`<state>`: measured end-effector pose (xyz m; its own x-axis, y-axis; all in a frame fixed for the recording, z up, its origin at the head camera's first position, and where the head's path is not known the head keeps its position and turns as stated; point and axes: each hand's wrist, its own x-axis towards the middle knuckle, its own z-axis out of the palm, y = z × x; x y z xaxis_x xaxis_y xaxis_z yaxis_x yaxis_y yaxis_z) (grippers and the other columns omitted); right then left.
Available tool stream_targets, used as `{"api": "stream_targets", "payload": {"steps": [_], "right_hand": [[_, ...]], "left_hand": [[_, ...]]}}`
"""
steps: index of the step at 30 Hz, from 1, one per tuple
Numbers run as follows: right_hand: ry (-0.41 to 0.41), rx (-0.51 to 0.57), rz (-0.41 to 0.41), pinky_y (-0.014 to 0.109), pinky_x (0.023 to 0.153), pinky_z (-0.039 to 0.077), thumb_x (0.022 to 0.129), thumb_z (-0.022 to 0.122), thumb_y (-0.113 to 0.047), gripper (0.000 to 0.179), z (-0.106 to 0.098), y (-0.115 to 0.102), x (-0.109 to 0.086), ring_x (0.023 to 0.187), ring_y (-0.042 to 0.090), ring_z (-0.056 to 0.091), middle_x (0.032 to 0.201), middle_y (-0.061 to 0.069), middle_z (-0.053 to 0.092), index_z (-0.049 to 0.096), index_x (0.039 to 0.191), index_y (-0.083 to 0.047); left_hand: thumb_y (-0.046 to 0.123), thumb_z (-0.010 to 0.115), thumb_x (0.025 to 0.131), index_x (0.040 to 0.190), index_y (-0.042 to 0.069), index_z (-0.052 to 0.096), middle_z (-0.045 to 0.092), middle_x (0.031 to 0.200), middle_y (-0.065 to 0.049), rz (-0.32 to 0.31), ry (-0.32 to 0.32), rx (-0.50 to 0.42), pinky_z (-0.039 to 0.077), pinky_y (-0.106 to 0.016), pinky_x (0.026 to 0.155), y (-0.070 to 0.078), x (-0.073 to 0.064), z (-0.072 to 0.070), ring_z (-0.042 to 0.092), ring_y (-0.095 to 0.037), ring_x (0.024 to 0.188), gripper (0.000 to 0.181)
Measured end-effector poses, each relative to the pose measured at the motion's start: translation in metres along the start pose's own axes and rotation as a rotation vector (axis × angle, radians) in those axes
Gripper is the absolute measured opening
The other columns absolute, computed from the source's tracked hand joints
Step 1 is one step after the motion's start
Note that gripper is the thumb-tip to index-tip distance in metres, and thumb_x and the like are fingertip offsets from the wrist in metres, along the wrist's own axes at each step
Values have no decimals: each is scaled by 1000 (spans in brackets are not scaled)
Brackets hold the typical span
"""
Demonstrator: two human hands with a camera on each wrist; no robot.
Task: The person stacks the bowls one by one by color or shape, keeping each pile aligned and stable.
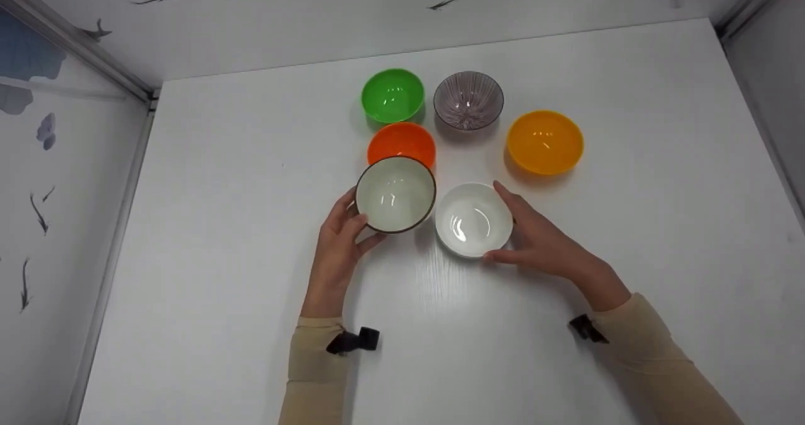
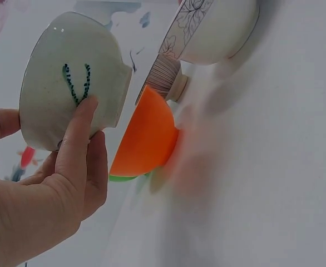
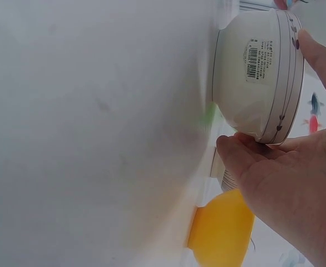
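Note:
My left hand holds a pale bowl with a dark rim by its side, raised off the table. In the left wrist view, a dark green mark shows on the wall of this pale bowl, with a finger laid against it. Behind and partly under it, in the head view, stands an orange bowl. My right hand grips a white bowl at its right side, thumb and fingers spread around the wall. A barcode label is on its outside. Whether its base touches the table cannot be told.
At the back of the white table stand a green bowl and a ribbed purplish glass bowl. A yellow-orange bowl sits beyond the right hand. Patterned panels wall the table's back and sides.

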<state>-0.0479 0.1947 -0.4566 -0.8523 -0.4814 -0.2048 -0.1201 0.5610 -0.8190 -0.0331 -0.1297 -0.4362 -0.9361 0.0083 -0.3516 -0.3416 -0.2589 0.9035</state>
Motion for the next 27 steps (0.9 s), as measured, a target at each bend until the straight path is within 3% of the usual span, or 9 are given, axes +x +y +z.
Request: {"api": "stream_targets", "payload": {"steps": [27], "right_hand": [[11, 13, 12, 56, 126, 17, 77, 86, -38, 119, 1, 5, 0, 156, 28, 14, 168, 6, 14, 4, 162, -20]], "left_hand": [[12, 50, 98, 151, 18, 42, 46, 154, -8, -7, -98, 60, 59, -43, 95, -9, -1, 19, 54, -29, 130, 54]]}}
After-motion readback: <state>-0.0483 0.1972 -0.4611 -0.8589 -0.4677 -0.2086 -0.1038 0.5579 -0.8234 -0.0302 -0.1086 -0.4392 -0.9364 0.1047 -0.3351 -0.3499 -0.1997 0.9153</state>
